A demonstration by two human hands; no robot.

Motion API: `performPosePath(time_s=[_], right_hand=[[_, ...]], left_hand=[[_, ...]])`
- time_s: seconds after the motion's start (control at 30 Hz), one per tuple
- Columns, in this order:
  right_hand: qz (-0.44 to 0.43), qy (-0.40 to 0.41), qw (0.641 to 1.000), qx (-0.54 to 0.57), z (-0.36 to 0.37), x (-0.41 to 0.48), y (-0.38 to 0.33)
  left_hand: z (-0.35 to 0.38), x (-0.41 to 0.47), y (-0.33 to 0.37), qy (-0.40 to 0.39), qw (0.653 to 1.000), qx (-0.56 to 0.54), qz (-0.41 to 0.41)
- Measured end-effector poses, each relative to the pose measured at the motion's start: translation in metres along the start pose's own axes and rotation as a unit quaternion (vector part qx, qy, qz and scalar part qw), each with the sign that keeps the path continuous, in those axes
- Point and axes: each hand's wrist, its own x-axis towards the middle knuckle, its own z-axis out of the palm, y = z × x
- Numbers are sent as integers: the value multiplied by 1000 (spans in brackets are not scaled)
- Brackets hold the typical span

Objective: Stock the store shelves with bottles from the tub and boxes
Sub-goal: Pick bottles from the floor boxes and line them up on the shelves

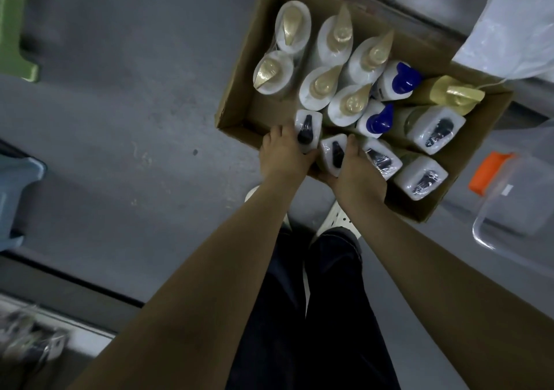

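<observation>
An open cardboard box (pixel 269 9) stands on the grey floor, filled with several upright pump bottles: white ones with gold pumps (pixel 332 42), two with blue caps (pixel 401 79), and square white ones with black pumps (pixel 434 130). My left hand (pixel 284 153) grips a black-pump bottle (pixel 308 130) at the box's near left corner. My right hand (pixel 356 174) grips the black-pump bottle beside it (pixel 331 153). Both bottles stand in the box.
A clear plastic container with an orange clip (pixel 509 203) lies right of the box. A white plastic bag (pixel 515 30) hangs at top right. A green object (pixel 15 30) and a blue tub (pixel 18 191) sit at the left. My feet are just behind the box.
</observation>
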Motion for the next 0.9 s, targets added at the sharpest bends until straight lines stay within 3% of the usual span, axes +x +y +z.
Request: performPosePath(time_s=[0.13,0.5,0.73,0.9], right_hand=[[-3,24,999,-36,0,2,-2],[-15,-11,999,-48,-9,3,-13],[-1,-5,1000,-21,-1,6,-9],[-3,47,998,51,-3,9,-6]], left_hand=[[-2,5,4,6,1000,25,9],[-17,16,-13,77,991,100,54],[-12,18,-15,-18,997,58,48],[-5,13,-19,31,999,-14,31]])
